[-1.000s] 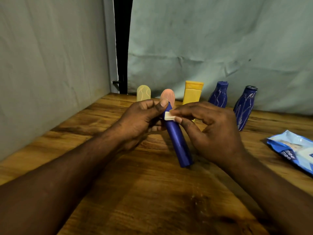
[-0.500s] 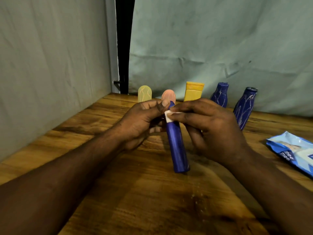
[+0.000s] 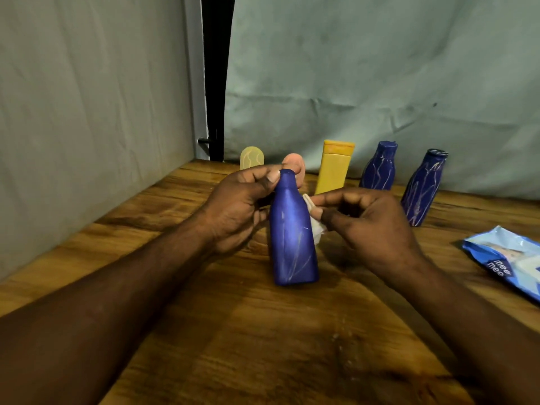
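Bottle [image 3: 293,238] matte blue, pale scratches, upright, narrow neck.

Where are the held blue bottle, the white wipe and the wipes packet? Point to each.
held blue bottle [image 3: 292,238], head view, middle of its body.
white wipe [image 3: 318,228], head view, its lower crumpled end.
wipes packet [image 3: 505,255], head view, its printed top face.

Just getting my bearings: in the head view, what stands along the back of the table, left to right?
Along the back: pale yellow bottle → peach bottle → yellow bottle with orange cap → dark blue bottle → second dark blue bottle.
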